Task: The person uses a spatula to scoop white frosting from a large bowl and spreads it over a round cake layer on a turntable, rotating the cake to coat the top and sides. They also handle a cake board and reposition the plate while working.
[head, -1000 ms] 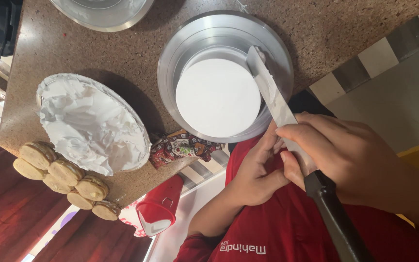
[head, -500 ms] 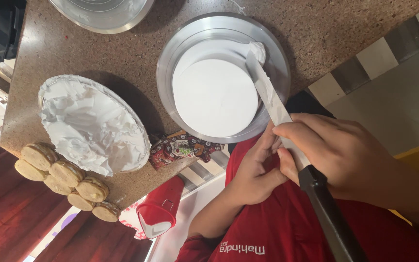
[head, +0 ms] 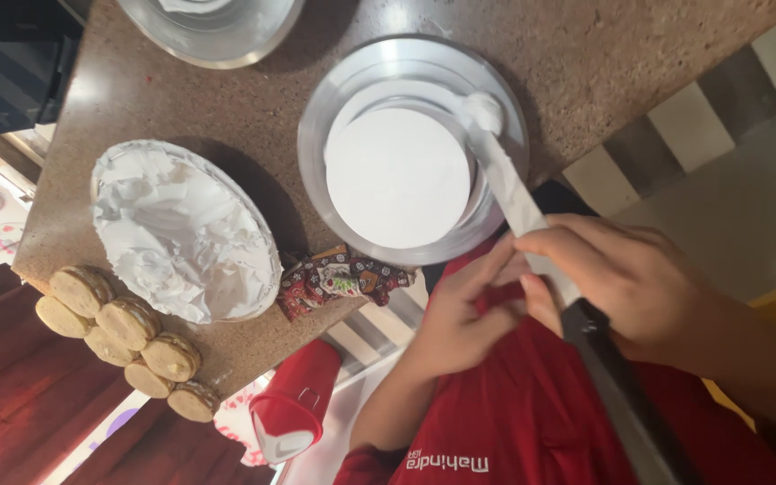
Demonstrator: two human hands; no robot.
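Round board (head: 397,175) on turntable (head: 334,99); cream bowl (head: 181,233) left; biscuits (head: 123,328) beside bowl.

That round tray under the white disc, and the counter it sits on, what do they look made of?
The round tray looks like metal, probably aluminium or steel: silvery grey with a soft sheen along its rim. The counter looks like polished stone, perhaps granite or an imitation: brown, finely speckled, with glossy light patches.

A crumpled red wrapper (head: 339,278) with green and white patterning lies at the counter's edge, between the cream bowl (head: 186,232) and the round pan (head: 410,148); possibly a snack packet.
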